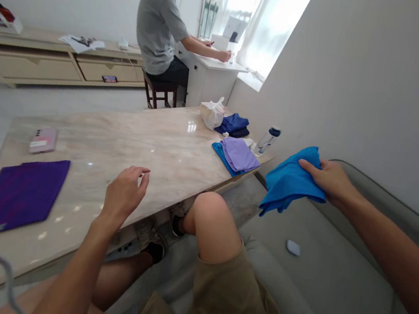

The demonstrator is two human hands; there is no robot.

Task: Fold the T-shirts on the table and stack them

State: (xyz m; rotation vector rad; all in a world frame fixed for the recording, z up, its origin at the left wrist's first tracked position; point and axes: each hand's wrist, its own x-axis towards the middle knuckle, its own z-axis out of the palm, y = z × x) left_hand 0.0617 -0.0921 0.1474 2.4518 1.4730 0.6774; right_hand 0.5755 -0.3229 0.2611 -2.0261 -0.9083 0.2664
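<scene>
A bright blue folded cloth (293,180) hangs from my right hand (331,179), its thumb on top and its lower edge loose, over the sofa at the right. My left hand (126,190) hovers above the near edge of the marble table (120,141), fingers curved and thumb apart, holding nothing. A purple folded cloth (21,197) lies flat on the table at the left. Toward the table's right end, a lilac folded cloth (240,154) rests on a blue cloth (219,153). Behind them sit dark blue folded cloths (233,124).
A pink phone (43,140) lies at the table's left. A white plastic bag (212,113) and a clear bottle (267,141) stand near the right end. A small white case (292,247) is on the grey sofa (281,227). A person (162,24) sits at a white desk (216,71) beyond.
</scene>
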